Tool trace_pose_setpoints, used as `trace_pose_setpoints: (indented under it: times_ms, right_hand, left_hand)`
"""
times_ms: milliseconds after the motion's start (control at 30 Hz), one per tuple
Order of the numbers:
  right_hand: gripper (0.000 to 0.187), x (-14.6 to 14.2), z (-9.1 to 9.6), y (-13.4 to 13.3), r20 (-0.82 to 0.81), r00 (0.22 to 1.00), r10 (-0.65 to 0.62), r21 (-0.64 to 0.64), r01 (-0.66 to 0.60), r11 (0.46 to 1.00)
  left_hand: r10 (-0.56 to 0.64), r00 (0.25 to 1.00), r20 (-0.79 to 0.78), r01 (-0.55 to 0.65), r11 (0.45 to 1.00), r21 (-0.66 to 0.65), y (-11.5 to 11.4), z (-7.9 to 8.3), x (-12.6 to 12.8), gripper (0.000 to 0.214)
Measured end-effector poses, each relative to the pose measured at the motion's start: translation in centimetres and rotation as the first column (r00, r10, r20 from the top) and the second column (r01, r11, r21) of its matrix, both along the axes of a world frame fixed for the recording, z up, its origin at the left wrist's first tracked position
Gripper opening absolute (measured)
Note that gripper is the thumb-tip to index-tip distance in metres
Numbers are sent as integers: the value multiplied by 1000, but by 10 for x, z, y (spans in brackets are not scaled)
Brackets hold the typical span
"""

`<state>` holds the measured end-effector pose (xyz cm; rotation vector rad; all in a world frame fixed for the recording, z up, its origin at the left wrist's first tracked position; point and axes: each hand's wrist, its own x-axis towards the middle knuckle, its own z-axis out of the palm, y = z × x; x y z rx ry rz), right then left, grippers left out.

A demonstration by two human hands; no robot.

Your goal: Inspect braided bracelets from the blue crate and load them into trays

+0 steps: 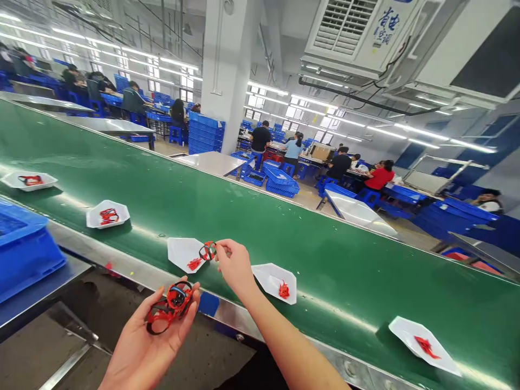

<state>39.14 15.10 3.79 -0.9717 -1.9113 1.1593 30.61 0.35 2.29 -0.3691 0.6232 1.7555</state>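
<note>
Head view: left hand (148, 341) open, palm up, cradling tangle of red-and-black loops (168, 306), material unclear. Right hand (235, 265) pinches small red-and-black ring (208, 251) above white paper tray (179, 250), near front edge of green conveyor belt (325, 254). Blue characters on overhead air unit (385, 27), unreadable.
</note>
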Motion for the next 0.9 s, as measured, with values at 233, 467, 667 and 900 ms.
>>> trace_pose_setpoints:
  times_ms: [233,467,667,900]
  right_hand:
    - [27,-3,6,-27,54,992,116,30,-118,993]
    - [16,42,3,-76,89,994,57,118,-68,991]
    - [30,74,-15,-68,-509,839,-193,-721,-293,627]
    - [33,92,-22,-72,-640,684,-351,-754,-468,461]
  left_hand:
    - [56,997,-61,-56,998,-11,0,-3,-4,30]
    - [-28,994,-107,27,1000,-9,14,-5,24,21]
    - [-153,987,-54,150,987,-50,8,-4,33,28]
    - [-217,975,-44,216,976,-41,7,3,39,38]
